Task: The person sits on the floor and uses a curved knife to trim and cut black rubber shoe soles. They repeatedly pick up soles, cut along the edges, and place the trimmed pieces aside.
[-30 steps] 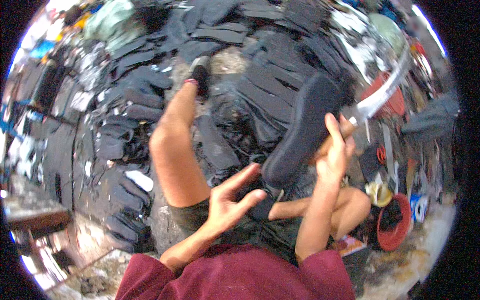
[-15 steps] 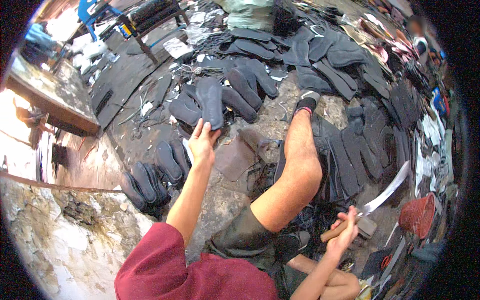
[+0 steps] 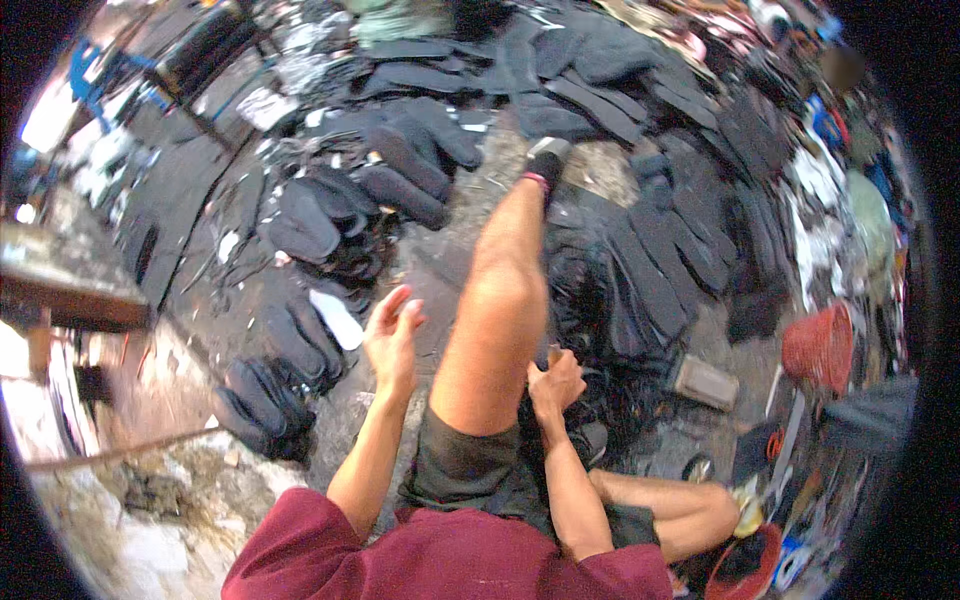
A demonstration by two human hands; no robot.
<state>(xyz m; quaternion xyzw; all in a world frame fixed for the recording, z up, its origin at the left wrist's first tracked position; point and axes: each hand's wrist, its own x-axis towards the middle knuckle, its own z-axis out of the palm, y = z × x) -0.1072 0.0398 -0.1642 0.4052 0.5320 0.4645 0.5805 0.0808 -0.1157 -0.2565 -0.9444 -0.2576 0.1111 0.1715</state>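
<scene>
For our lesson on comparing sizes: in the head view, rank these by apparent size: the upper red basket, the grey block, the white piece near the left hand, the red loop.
1. Upper red basket
2. Grey block and white piece: too alike to rank
3. Red loop

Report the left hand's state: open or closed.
Open: the left hand has its thumb apart from its fingers, and nothing shows in its grasp.
</scene>
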